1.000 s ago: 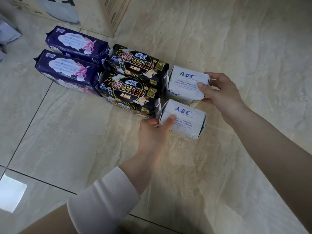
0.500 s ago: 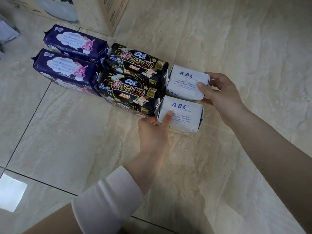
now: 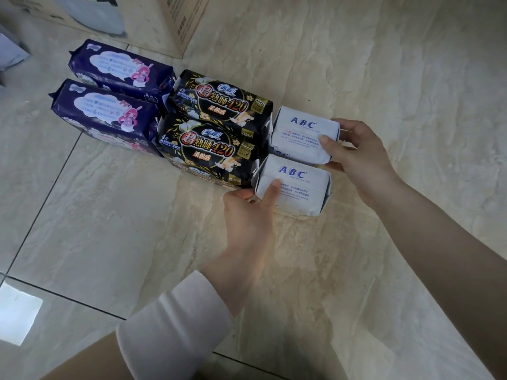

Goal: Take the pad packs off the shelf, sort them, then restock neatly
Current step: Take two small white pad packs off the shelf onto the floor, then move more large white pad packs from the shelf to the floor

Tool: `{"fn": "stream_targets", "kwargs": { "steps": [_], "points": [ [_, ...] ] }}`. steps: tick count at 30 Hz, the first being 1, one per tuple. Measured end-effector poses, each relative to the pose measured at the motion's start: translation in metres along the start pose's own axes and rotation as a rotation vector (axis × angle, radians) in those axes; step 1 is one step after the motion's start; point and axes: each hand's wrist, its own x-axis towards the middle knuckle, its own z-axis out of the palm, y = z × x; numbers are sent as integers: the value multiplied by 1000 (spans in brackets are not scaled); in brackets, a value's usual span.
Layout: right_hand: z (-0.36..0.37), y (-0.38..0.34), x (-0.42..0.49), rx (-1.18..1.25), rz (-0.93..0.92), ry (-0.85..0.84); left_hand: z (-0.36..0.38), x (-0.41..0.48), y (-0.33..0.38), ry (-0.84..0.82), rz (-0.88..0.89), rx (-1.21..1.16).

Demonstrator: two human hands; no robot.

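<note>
**Hands on ABC packs**

My left hand (image 3: 249,215) grips the near ABC pack (image 3: 299,193), my right hand (image 3: 356,157) the far ABC pack (image 3: 301,133). Both lie on the floor (image 3: 123,220), side by side, beside two black packs (image 3: 208,149), then two purple packs (image 3: 104,111).

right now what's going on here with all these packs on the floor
A person is sorting pad packs on the tiled floor. The left hand grips the near white pack, thumb on top; the right hand grips the far white pack beside it. Two black packs and two purple packs lie paired in a row to the left.
</note>
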Motion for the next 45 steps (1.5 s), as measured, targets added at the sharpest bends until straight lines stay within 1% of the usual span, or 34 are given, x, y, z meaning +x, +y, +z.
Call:
{"fn": "stream_targets", "kwargs": {
  "steps": [5,10,14,16,20,24,26,31,34,36,40,45],
  "points": [
    [0,1,1,-17,1,6,-1,4,-4,-16,-7,38],
    [0,-2,-3,-67,46,44,-5,-5,5,-1,-69,68],
    [-5,-40,-40,-120,150,165,-21,-42,37,51,-140,160],
    [-11,-71,-72,-133,196,178,-32,-71,66,53,-109,229],
    [-27,-151,-147,-228,218,133,-57,-144,142,42,-8,368],
    [-48,-250,-221,-340,184,59,-82,-227,229,-40,109,512],
    [-61,-306,-255,-415,149,32,-97,-271,272,-81,165,607],
    [-94,-453,-339,-612,17,-7,-140,-379,383,-166,377,902],
    [-106,-525,-378,-684,-58,5,-166,-430,444,-166,542,992],
    [-112,-562,-397,-700,-114,52,-179,-454,477,-155,663,1025],
    [-118,-615,-419,-746,-239,125,-189,-486,530,-138,844,1124],
    [-138,-662,-431,-737,-375,207,-181,-519,585,-115,1067,1090]
  ]
}}
